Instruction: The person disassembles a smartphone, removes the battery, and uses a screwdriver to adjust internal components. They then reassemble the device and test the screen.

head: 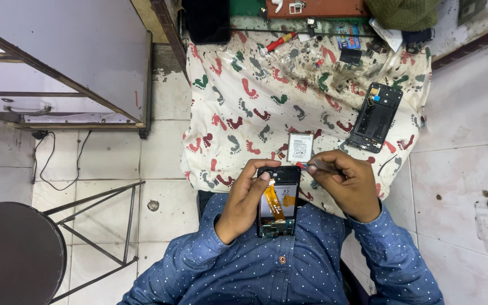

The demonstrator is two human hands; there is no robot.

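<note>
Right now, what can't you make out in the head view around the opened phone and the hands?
- Opened phone: left edge hidden by the left hand.
- Tool in the right hand: only the tip shows, kind unclear.
- Small parts at the cloth's far edge: too small to identify.
- Second phone frame: inner details too small.
- Stool: cut off by the frame edge.

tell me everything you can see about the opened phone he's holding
The phone is a black slab with its back off, held lengthwise over the lap. An orange flex cable runs down its pale inside to a green board at the near end. The left hand grips its left edge; the right hand puts a red-tipped tool to its far right corner.
</note>
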